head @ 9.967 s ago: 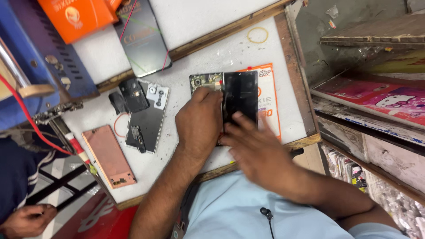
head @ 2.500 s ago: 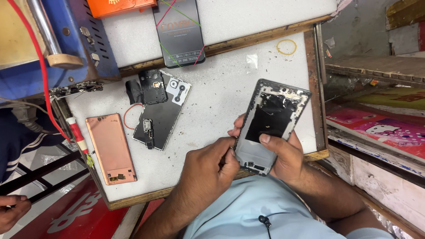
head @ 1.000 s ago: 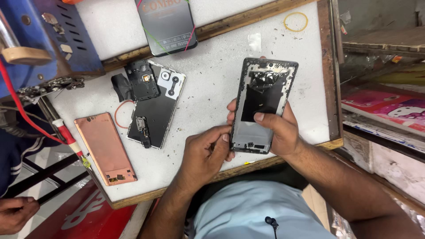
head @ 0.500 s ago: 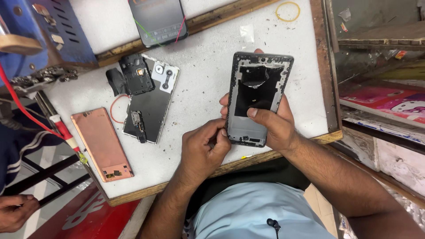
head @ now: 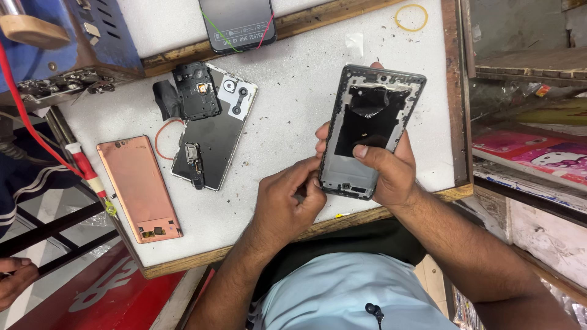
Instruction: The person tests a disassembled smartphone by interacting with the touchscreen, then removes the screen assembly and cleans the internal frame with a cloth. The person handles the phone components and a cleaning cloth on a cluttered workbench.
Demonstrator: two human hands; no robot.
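The right hand [head: 391, 171] grips the open phone frame [head: 370, 128]; the left hand [head: 287, 198] pinches its seven o'clock corner. A slip could drop it.

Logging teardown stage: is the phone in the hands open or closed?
Open. The phone frame shows bare black insides, no back cover. Right hand grips it; left hand touches its lower edge.

A dark rectangular phone screen [head: 237, 21] with a white-printed label lies at the table's far edge.
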